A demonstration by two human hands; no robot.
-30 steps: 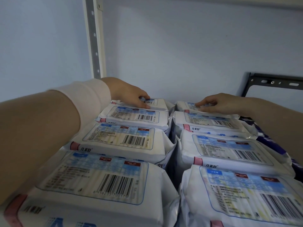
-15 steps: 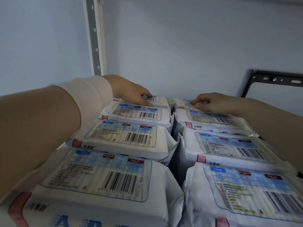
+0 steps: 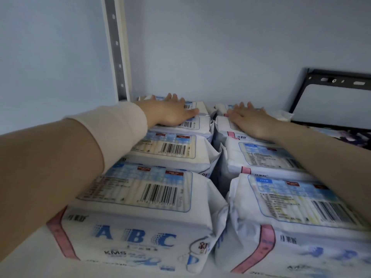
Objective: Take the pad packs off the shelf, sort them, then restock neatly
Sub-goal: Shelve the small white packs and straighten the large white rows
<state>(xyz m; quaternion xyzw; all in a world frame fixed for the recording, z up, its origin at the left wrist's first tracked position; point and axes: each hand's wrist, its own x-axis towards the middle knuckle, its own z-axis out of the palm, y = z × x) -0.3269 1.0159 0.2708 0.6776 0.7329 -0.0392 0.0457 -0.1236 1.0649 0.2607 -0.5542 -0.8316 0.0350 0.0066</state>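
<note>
Two rows of white-and-blue pad packs lie flat on the white shelf (image 3: 26,255), barcode labels up. The left row runs from a front pack marked ABC (image 3: 138,213) back to the wall; the right row starts at another front pack (image 3: 297,221). My left hand (image 3: 168,112) lies flat with straight fingers on the rearmost packs of the left row (image 3: 197,109). My right hand (image 3: 249,119) lies flat the same way on the rear packs of the right row (image 3: 222,107). Neither hand grips anything.
A slotted metal upright (image 3: 116,49) stands at the back left against the pale wall. A black metal bracket (image 3: 337,81) is at the back right, with dark purple packaging (image 3: 349,137) under it beside the right row.
Both hands have uncurled and now press flat on the rear packs. The view has dropped, so the front faces of the nearest packs show.
</note>
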